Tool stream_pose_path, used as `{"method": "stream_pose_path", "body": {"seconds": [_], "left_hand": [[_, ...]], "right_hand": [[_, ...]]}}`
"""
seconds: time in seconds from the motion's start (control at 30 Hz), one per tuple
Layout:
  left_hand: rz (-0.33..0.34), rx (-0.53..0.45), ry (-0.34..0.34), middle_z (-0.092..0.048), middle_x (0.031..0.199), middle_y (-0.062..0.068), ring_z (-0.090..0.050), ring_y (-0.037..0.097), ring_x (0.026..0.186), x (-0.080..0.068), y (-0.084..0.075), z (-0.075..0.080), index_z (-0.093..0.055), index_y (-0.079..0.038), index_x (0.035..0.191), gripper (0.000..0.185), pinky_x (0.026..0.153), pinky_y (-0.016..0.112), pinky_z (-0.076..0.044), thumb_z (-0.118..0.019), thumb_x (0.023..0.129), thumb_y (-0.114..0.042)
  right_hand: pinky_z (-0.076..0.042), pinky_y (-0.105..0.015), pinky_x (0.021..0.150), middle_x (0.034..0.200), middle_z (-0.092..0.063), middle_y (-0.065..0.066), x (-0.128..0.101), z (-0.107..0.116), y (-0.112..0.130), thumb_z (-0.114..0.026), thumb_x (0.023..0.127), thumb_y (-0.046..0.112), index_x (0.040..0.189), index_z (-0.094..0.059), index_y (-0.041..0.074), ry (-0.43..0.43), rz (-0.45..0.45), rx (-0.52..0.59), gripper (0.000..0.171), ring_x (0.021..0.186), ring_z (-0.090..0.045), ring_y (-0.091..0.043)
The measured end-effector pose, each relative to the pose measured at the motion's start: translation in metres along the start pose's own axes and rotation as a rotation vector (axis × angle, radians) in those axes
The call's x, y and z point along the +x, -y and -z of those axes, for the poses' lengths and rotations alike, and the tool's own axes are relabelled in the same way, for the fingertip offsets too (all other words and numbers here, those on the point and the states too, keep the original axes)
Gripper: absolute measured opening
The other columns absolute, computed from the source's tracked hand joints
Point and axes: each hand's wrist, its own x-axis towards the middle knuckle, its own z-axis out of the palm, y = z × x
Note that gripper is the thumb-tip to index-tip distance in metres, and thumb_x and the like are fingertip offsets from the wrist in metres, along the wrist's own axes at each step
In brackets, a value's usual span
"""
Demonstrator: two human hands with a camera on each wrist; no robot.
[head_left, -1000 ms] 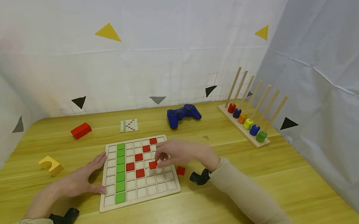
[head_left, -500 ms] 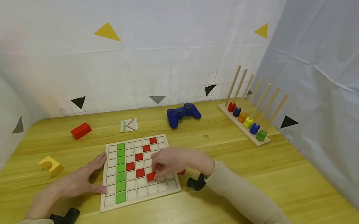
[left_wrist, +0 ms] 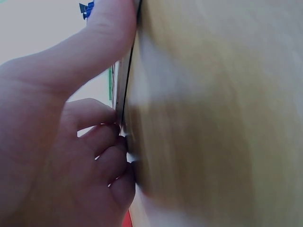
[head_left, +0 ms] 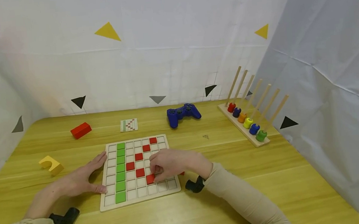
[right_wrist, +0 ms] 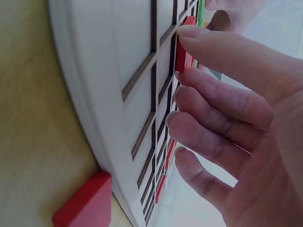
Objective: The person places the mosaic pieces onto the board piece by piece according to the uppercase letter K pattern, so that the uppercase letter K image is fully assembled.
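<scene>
A white wooden grid board lies on the yellow table, with a column of green tiles and several red tiles set in it. My right hand is over the board's right half and pinches a red tile down at a cell. In the right wrist view the index fingertip touches that red tile on the board. A loose red tile lies on the table beside the board's edge. My left hand lies flat against the board's left edge, its fingers touching the rim.
A blue game controller and a small pattern card lie behind the board. A peg rack with coloured rings stands at the right. A red block and a yellow arch block lie at the left. White cloth walls surround the table.
My right hand has carried the red tile from the board's middle towards me and lowered it onto a nearer cell. The left hand has stayed in place.
</scene>
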Motion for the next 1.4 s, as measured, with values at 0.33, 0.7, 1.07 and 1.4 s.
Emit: {"method": "stream_pose_path", "body": {"seconds": [0.33,0.7,1.07,1.4], "left_hand": [[-0.003,-0.001,0.004,-0.002,0.165,0.026,-0.008,0.057,0.147,0.0004,0.0023,-0.0004,-0.014,-0.002,0.159,0.115,0.112,0.073,-0.015,-0.079,0.078,-0.051],[0.001,-0.015,0.010,-0.002,0.165,0.027,-0.007,0.057,0.147,0.0000,0.0006,-0.0001,-0.014,-0.001,0.159,0.115,0.112,0.073,-0.015,-0.079,0.078,-0.050],[-0.005,0.001,0.005,-0.003,0.165,0.027,-0.009,0.057,0.146,0.0002,0.0010,0.0000,-0.014,0.000,0.159,0.115,0.112,0.073,-0.015,-0.079,0.078,-0.051],[-0.001,-0.007,0.007,-0.003,0.165,0.026,-0.008,0.056,0.147,0.0001,0.0003,-0.0001,-0.014,-0.001,0.159,0.115,0.112,0.073,-0.014,-0.079,0.078,-0.050]], "right_hand": [[-0.038,-0.014,0.072,0.089,-0.056,0.010,-0.0012,-0.0014,-0.0012,-0.072,0.092,0.040,0.097,-0.069,0.018,-0.018,0.015,-0.018,0.023,0.079,-0.048,-0.004],[-0.039,-0.014,0.071,0.090,-0.055,0.009,0.0001,-0.0037,-0.0015,-0.070,0.093,0.043,0.102,-0.068,0.019,-0.021,0.040,-0.011,0.026,0.079,-0.048,-0.004],[-0.040,-0.013,0.070,0.090,-0.057,0.008,0.0000,-0.0038,-0.0013,-0.070,0.094,0.040,0.101,-0.067,0.018,-0.012,0.014,0.040,0.023,0.079,-0.049,-0.004],[-0.041,-0.013,0.070,0.090,-0.058,0.008,0.0000,-0.0040,-0.0026,-0.071,0.093,0.038,0.101,-0.067,0.018,-0.017,0.014,0.059,0.022,0.079,-0.050,-0.003]]}}
